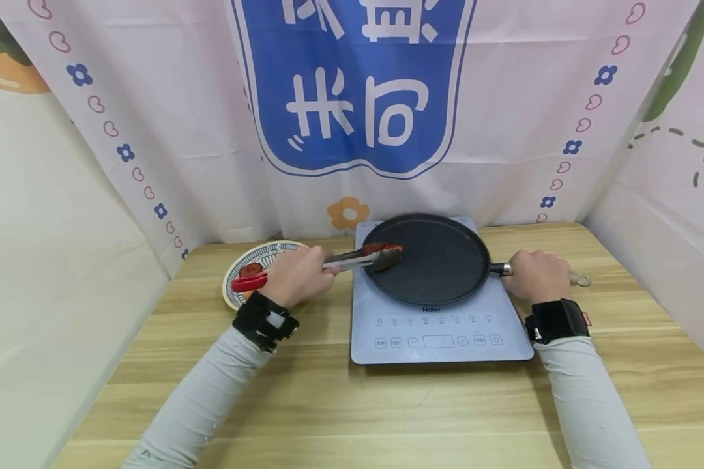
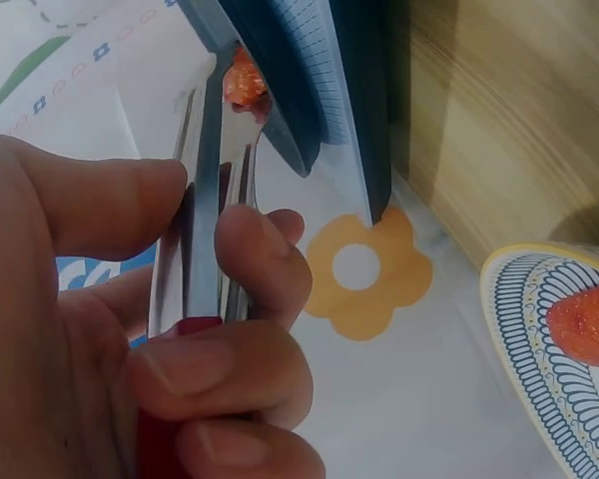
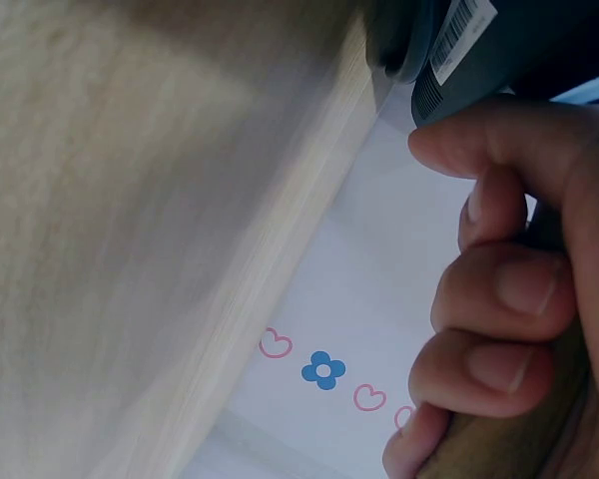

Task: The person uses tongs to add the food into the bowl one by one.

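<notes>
Gripped in my left hand is a pair of metal tongs with a red handle. Between the dark tips of the tongs, over the left part of a black flat frying pan, is a reddish piece of food whose kind I cannot tell. Whether that piece touches the pan is unclear. My right hand is curled round the handle of the pan. Under my left forearm and hand lies a patterned plate with another reddish piece; the hand hides part of the plate.
The pan stands on a pale induction cooktop with a touch panel along its front. All of it rests on a wooden table. A white printed cloth hangs directly behind the table's back edge, with light side walls left and right.
</notes>
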A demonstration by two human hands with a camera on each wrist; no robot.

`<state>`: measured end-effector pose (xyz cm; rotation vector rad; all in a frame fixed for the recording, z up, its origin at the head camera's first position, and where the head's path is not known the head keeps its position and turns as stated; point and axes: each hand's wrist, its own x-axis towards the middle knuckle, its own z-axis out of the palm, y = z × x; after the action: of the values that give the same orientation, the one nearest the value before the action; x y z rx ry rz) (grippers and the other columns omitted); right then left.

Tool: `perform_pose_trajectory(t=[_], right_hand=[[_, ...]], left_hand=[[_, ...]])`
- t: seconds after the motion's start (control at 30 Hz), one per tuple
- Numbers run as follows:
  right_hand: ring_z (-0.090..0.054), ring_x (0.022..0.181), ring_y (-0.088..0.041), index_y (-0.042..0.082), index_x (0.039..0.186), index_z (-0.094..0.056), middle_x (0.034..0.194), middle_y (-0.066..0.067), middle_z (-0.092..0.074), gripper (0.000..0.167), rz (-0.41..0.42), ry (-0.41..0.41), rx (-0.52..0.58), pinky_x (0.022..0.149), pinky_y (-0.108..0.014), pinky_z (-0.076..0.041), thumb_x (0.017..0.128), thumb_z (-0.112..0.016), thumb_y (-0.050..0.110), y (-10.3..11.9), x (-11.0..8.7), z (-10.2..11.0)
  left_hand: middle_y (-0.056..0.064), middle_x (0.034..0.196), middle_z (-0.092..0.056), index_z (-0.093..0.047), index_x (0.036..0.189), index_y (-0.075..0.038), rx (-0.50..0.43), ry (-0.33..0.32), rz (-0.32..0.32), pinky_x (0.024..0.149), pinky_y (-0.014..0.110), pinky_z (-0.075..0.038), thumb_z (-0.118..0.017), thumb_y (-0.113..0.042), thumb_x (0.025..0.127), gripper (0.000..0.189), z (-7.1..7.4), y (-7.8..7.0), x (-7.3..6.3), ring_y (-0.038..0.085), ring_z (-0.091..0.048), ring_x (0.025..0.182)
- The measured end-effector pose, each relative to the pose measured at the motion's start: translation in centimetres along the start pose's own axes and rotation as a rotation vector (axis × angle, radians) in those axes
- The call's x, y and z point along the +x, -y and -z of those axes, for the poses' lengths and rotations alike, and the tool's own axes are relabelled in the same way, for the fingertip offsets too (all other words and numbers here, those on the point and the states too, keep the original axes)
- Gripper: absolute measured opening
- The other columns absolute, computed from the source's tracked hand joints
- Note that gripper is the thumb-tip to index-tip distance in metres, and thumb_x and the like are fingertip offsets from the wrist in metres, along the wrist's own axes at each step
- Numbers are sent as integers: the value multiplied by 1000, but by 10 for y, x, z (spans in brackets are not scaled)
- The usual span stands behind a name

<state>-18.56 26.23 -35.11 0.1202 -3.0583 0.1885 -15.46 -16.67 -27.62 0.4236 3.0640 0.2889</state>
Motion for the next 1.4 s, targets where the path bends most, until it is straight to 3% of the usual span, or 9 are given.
perform_pose_trajectory(t=[0.1,0.33,0.57,0.97,1.23,1.4], right_hand=[[-53,61,-31,12,59,-57,63,-9,-56,37,-2,7,2,54,-44,-40,90,-72,26,0,0,0],[-53,61,-30,12,60,-58,63,-8,-56,36,0,4,6,54,-44,-40,90,-73,26,0,0,0],[-53,61,-30,12,60,-57,63,-8,-56,36,-3,16,3,54,-43,-40,90,-73,26,1,-1,2],[-53,61,-30,12,58,-55,62,-8,-55,38,1,15,-2,54,-42,-39,90,-72,25,2,-2,2],[-52,60,-29,12,58,-54,61,-8,-54,39,3,14,2,54,-42,-39,91,-72,25,2,-2,2],[-52,60,-29,12,59,-55,62,-8,-55,38,4,17,-3,54,-42,-39,91,-72,25,1,-1,1]], left_hand=[[3,72,-60,-71,96,-17,-4,15,24,54,33,-36,-58,-39,103,26,1,-1,1,22,-55,63],[6,88,-68,-73,128,-15,-20,0,65,57,34,-39,-58,-44,103,42,0,0,1,24,-59,70],[4,76,-61,-71,110,-16,-29,-38,79,55,35,-38,-57,-46,104,34,3,2,-3,23,-55,66],[6,83,-65,-72,124,-15,-27,-29,83,53,34,-38,-58,-47,103,41,6,3,-9,23,-56,68],[5,81,-62,-72,108,-15,-46,-68,80,55,35,-39,-59,-43,103,31,8,7,-17,23,-57,71],[6,90,-65,-72,114,-14,-55,-65,88,57,35,-40,-59,-45,103,35,10,10,-21,24,-59,76]])
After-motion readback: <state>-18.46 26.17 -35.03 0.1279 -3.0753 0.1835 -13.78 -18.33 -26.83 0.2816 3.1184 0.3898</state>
